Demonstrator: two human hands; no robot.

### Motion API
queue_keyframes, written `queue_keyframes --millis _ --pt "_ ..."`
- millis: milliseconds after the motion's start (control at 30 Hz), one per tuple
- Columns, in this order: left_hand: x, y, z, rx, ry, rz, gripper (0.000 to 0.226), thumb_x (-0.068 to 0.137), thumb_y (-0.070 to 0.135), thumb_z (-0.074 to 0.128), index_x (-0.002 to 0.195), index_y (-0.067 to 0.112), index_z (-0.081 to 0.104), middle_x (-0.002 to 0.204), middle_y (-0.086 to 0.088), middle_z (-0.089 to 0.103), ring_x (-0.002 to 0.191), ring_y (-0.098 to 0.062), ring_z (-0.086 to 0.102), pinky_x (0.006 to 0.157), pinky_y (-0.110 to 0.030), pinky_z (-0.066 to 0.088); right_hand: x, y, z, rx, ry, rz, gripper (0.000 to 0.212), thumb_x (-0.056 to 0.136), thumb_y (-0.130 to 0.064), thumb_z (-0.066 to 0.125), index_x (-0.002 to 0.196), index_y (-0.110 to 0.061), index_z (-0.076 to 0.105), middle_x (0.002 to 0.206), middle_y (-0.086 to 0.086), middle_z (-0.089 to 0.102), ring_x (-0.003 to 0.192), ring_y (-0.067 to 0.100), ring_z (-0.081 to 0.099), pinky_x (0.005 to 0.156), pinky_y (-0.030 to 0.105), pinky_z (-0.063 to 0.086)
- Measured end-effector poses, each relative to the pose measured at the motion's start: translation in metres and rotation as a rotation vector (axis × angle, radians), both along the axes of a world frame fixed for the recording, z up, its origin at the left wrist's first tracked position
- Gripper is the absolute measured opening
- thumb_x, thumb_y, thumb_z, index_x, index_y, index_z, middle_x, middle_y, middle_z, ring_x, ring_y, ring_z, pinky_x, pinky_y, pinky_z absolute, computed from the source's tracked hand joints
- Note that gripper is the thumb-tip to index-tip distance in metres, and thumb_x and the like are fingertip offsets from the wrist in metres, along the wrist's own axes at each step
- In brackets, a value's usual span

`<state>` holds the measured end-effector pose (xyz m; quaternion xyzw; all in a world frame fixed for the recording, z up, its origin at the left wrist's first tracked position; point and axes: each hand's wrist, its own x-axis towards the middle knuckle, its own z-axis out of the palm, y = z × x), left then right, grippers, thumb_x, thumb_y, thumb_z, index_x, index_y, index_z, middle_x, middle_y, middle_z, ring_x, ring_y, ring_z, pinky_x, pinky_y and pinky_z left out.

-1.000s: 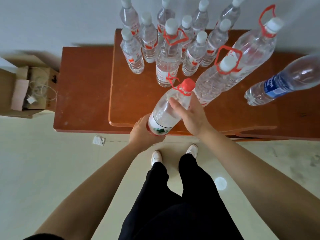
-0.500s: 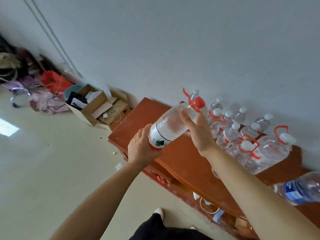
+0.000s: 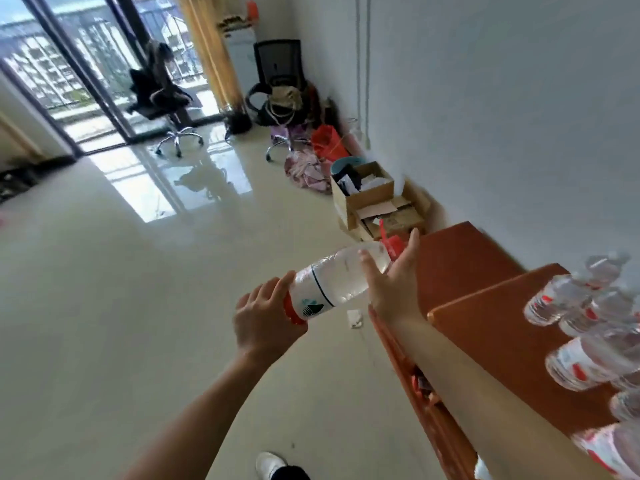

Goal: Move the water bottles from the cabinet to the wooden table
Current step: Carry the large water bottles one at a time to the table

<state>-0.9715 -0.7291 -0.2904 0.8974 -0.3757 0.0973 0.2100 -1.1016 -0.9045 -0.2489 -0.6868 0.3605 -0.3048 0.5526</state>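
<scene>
I carry a large clear water bottle with a red cap and red carry loop, tilted almost level over the floor. My left hand grips its base, fingers curled round the red-edged bottom. My right hand holds the upper body near the neck, thumb across the front and fingers behind. The red-brown cabinet lies to my right along the wall. Several more bottles stand on its top, blurred at the frame's right edge.
Open cardboard boxes sit on the floor by the wall beyond the cabinet, with a pile of cloth and bags past them. Two office chairs stand near the glass balcony doors. Glossy tiled floor spreads out to the left.
My view has swung left from the cabinet top toward the room. The bottle has come off the cabinet and now hangs over the floor, still in both hands.
</scene>
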Motion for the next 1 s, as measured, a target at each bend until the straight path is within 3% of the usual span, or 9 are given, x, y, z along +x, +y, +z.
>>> queue_keyframes --millis 67,133,200,367,600,667,733,900,1000 --pt "0.026 0.039 0.001 -0.012 0.002 0.086 0.086 0.047 0.045 0.078 0.129 0.034 0.057 0.115 0.006 0.069 0.099 -0.025 0.069 0.084 -0.039 0.051 0.037 0.032 0.002 -0.278 0.037 0.076 0.104 0.092 -0.049 0.068 0.162 -0.022 -0.004 0.169 0.011 -0.003 0.154 0.022 0.011 0.116 0.030 0.020" --pt "0.054 0.080 0.002 -0.028 0.018 0.169 0.086 0.046 0.044 0.079 0.129 0.033 0.058 0.115 0.006 0.070 0.098 -0.025 0.069 0.083 -0.039 0.051 0.080 0.067 0.003 -0.596 0.089 0.212 0.097 0.093 -0.054 0.062 0.163 -0.029 -0.001 0.168 0.010 -0.014 0.156 0.030 -0.003 0.120 0.046 0.018" --pt "0.085 0.122 0.005 -0.056 -0.006 0.239 0.084 0.046 0.044 0.077 0.128 0.033 0.059 0.113 0.006 0.070 0.096 -0.025 0.069 0.081 -0.038 0.051 0.131 0.102 0.002 -0.780 0.152 0.368 0.084 0.095 -0.055 0.051 0.162 -0.034 0.005 0.169 0.009 -0.017 0.154 0.031 -0.019 0.122 0.056 0.006" --pt "0.180 0.260 0.009 -0.066 -0.049 0.418 0.080 0.048 0.040 0.076 0.126 0.027 0.061 0.109 0.002 0.071 0.090 -0.027 0.069 0.074 -0.037 0.051 0.272 0.211 0.007 -0.988 0.178 0.691 0.071 0.096 -0.065 0.029 0.157 -0.029 0.031 0.169 0.012 0.005 0.155 0.029 -0.017 0.123 0.060 0.005" --pt "0.275 0.402 0.017 -0.042 -0.071 0.613 0.076 0.049 0.031 0.080 0.123 0.019 0.066 0.105 -0.002 0.072 0.087 -0.029 0.070 0.072 -0.042 0.054 0.408 0.332 0.012 -1.189 0.166 1.006 0.090 0.087 -0.072 0.041 0.160 -0.031 0.009 0.167 0.007 -0.005 0.153 0.031 -0.023 0.122 0.062 -0.005" --pt "0.303 0.422 0.017 -0.066 -0.085 0.639 0.074 0.051 0.031 0.079 0.122 0.019 0.066 0.104 -0.002 0.073 0.087 -0.028 0.070 0.072 -0.042 0.054 0.446 0.351 0.014 -1.307 0.163 1.008 0.099 0.083 -0.075 0.053 0.159 -0.034 0.006 0.167 0.010 -0.003 0.154 0.034 -0.019 0.120 0.064 -0.011" --pt "0.334 0.435 0.014 -0.076 -0.093 0.666 0.073 0.051 0.030 0.079 0.122 0.019 0.066 0.104 -0.003 0.073 0.087 -0.029 0.070 0.071 -0.043 0.055 0.491 0.365 0.020 -1.432 0.159 1.013 0.100 0.083 -0.061 0.067 0.161 -0.033 0.010 0.166 0.014 0.009 0.155 0.039 -0.005 0.119 0.066 -0.010" --pt "0.419 0.463 0.011 -0.010 -0.126 0.710 0.076 0.051 0.032 0.084 0.123 0.016 0.063 0.103 -0.005 0.073 0.081 -0.030 0.070 0.067 -0.040 0.055 0.610 0.399 0.013 -1.547 0.044 1.062 0.098 0.076 -0.038 0.084 0.158 -0.030 0.031 0.151 0.013 0.043 0.144 0.036 0.037 0.122 0.063 0.011" --pt "0.488 0.481 0.027 0.062 -0.150 0.778 0.083 0.049 0.032 0.090 0.124 0.013 0.062 0.105 -0.009 0.072 0.080 -0.031 0.069 0.066 -0.040 0.054 0.692 0.422 0.012 -1.531 -0.031 1.075 0.095 0.076 -0.034 0.085 0.157 -0.030 0.034 0.150 0.013 0.043 0.141 0.034 0.039 0.123 0.058 0.012"
